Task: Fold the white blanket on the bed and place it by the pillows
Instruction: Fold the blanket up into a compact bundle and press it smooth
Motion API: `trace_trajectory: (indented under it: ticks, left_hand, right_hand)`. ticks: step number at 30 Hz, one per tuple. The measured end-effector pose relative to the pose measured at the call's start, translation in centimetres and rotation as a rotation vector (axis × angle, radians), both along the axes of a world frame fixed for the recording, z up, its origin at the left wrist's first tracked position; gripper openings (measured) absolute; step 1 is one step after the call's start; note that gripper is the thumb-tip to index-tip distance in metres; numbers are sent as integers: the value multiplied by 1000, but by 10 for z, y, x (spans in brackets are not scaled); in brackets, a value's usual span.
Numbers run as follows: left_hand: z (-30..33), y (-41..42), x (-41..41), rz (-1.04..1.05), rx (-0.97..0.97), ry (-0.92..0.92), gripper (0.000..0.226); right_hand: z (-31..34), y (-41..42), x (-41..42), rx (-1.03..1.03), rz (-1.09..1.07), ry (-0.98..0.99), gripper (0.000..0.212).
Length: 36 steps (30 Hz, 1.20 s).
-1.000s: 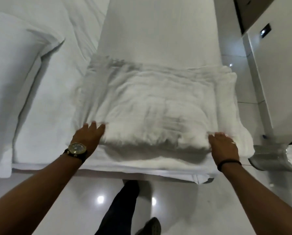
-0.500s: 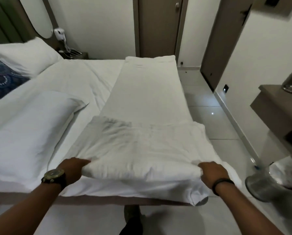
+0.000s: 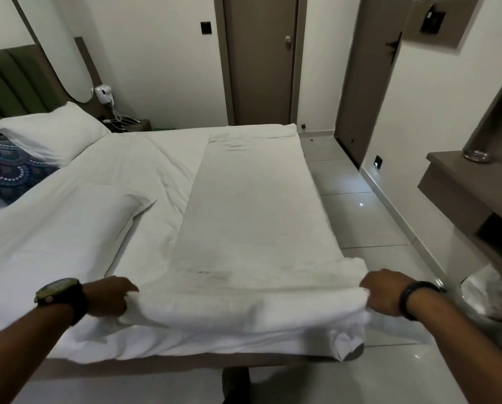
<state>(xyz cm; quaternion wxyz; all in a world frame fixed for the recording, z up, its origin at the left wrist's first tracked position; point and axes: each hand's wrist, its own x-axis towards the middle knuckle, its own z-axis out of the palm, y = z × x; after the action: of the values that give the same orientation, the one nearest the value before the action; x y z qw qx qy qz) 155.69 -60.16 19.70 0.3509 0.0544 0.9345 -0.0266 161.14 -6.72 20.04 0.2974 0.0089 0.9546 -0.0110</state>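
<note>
Head view: You stand at the foot of the bed [image 3: 145, 158], both hands on the near end of the white blanket [image 3: 252, 217], which lies as a long folded strip down the bed's right side, its far end reaching the opposite edge. Your left hand [image 3: 110, 295], a watch [image 3: 60, 295] on its wrist, curls its fingers round the left corner of the thick near fold; your right hand [image 3: 386, 293], a dark band [image 3: 413, 298] on its wrist, grips the right corner the same way, fingertips tucked under the cloth. The near fold is raised a little off the sheet. Two white pillows [image 3: 51, 132] lie well apart from the blanket, one at the headboard, one nearer you on the left, with a patterned blue cushion [image 3: 8, 170] beside them.

The risks, as judged from here: your right corner hangs at the mattress edge, so a slack grip could let layers slide toward the floor. Uneven pulls from the two hands would skew the strip, and the loose stacked layers could splay apart when lifted.
</note>
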Motion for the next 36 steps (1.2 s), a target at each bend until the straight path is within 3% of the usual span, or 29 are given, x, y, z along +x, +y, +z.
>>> trace_trajectory:
  ticks: [5, 10, 14, 21, 28, 32, 36]
  left_hand:
    - [5, 5, -89, -3, -1, 267, 44]
    - [-13, 6, -217, 22, 58, 482, 13]
    - [-54, 4, -295, 30, 14, 502, 3]
    - [-143, 18, -375, -72, -77, 500, 8]
    - [-172, 40, -490, 35, -151, 465, 22]
    - [-211, 48, -522, 121, -116, 492, 46]
    - [-267, 98, -511, -92, 74, 496, 50]
  right_hand:
    - [6, -11, -87, 103, -48, 304, 34]
    - [-3, -26, -207, 298, -86, 633, 22]
    - [-43, -41, -283, 315, -141, 751, 16]
    - [-121, -26, -364, 358, -209, 418, 10]
    - [-155, -9, -482, 378, -157, 566, 10]
    - [-215, -16, -526, 207, -276, 532, 33]
    - [-273, -64, -526, -58, -102, 443, 51]
